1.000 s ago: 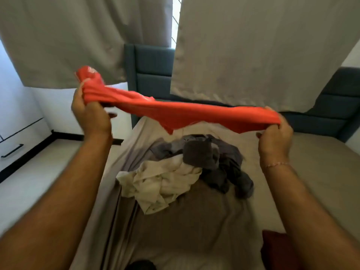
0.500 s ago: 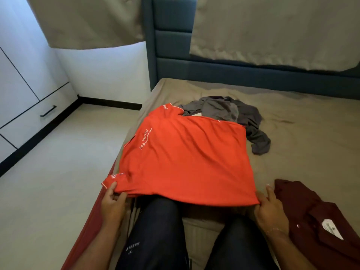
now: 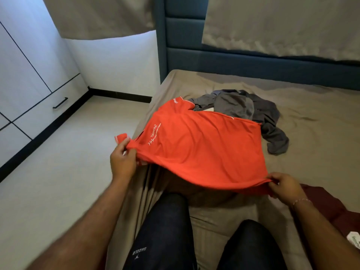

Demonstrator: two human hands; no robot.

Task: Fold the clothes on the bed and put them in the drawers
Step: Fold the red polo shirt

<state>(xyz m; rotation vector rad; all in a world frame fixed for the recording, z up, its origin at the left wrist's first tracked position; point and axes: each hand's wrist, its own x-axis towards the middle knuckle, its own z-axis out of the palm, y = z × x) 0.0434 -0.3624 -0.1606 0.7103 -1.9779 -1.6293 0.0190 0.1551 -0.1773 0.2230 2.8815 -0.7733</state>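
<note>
Risk first: near hem lifted clear of the bed (image 3: 311, 106), so a slack or uneven pull likely to bunch the red shirt (image 3: 198, 149) and spoil the fold; left sleeve already hanging past the bed's left edge, liable to drag the cloth floorward if released. Left hand (image 3: 122, 162) pinching the shirt at the sleeve seam, fingers curled into the fabric; right hand (image 3: 284, 185) pinching the hem corner between thumb and fingers. Shirt spread across the bed's left half, far end resting partly on the grey garment (image 3: 251, 112), which could shift or snag with it. Thin, smooth knit, softly rippled, white piping and small white print. Grey pile crumpled, matte. Maroon garment (image 3: 327, 203) at the bed's near right corner. Drawer (image 3: 52, 106) untouched, handle dark and slim.
</note>
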